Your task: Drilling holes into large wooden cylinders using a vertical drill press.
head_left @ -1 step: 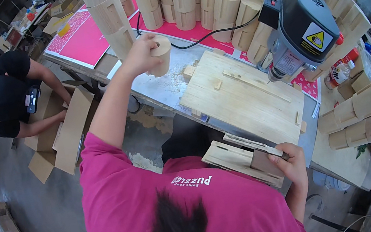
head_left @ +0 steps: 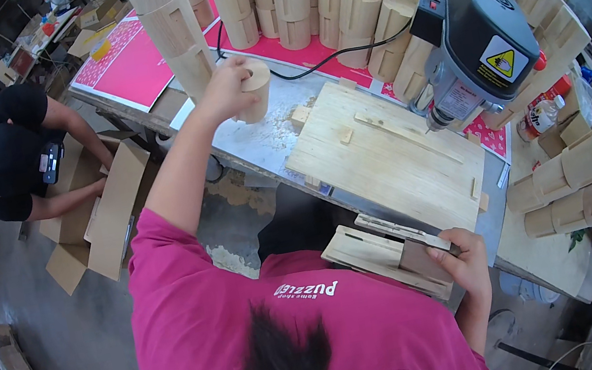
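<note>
My left hand (head_left: 230,89) is closed round a short pale wooden cylinder (head_left: 255,101) with a round hole in its top. The cylinder is over or on the grey work surface; I cannot tell whether it touches. Close to my body, my right hand (head_left: 466,258) grips the right end of a slotted wooden piece (head_left: 371,252). The thumb lies by a flat brown part (head_left: 422,262) of it. Between the hands and the drill press lies a flat wooden board (head_left: 385,153) with thin strips fixed on it.
A dark drill press (head_left: 488,40) stands over the board's far right. Stacked wooden cylinders (head_left: 292,3) line the back, with a black cable (head_left: 326,62) before them. More cylinders (head_left: 570,188) lie at right beside a bottle (head_left: 540,118). At left a person (head_left: 17,155) reaches into a cardboard box (head_left: 117,204).
My left hand and the cylinder have shifted very slightly toward the left and down. My right hand looks the same.
</note>
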The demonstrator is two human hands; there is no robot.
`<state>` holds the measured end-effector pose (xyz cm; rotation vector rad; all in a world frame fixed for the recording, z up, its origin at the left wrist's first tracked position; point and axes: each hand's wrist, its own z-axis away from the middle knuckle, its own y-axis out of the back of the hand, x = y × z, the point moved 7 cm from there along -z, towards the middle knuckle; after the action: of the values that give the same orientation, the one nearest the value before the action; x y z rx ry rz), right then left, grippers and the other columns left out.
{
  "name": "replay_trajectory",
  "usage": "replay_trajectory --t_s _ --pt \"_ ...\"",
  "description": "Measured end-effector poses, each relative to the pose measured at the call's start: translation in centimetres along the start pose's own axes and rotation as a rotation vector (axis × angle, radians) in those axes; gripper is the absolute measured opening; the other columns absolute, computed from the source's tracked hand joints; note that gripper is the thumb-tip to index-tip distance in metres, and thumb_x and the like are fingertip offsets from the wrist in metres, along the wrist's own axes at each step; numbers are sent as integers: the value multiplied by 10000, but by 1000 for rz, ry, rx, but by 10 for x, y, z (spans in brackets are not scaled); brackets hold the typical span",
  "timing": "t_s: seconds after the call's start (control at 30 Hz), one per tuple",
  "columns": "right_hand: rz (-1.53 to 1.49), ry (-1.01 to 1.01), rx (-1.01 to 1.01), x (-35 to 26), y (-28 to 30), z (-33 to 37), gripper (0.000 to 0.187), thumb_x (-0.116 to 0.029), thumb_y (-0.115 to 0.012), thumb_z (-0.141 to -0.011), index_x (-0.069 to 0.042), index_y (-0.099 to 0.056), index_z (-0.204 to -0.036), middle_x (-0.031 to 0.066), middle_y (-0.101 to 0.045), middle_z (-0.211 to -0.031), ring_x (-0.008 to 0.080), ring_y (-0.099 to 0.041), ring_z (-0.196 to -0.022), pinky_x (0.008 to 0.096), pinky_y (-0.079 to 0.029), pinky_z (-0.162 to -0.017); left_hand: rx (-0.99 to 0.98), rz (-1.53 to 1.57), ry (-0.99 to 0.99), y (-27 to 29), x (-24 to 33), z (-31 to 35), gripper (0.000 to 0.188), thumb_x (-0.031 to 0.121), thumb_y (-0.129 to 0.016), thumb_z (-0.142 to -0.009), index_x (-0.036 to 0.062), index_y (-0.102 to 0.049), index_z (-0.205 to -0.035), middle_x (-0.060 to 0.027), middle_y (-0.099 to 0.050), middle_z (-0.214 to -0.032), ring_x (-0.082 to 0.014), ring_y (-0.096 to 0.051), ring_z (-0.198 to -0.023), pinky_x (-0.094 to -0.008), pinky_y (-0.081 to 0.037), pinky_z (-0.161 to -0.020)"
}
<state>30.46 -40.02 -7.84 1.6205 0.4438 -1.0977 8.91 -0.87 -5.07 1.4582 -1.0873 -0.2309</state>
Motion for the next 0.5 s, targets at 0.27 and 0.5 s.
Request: replay_trajectory --t_s 0.27,0.5 --pt "46 75 80 -3 23 2 210 -113 -741 -660 5 -633 -797 93 -576 -649 190 -535 -571 280 -393 -521 197 -214 33 -39 -45 -15 434 70 -722 -604 -35 -574 -998 -206 -541 -1130 -350 -514 -1045 -378 -415 -907" --pt "-35 203 268 -1 57 -19 231 -89 -731 -665 8 -637 -853 95 -572 -685 204 -559 -628 293 -423 -568 578 76 -277 -46 73 43 329 44 -688 -677 -14 -560 -974 -183 -591 -960 -371 -555 -937 -418 -432 -844"
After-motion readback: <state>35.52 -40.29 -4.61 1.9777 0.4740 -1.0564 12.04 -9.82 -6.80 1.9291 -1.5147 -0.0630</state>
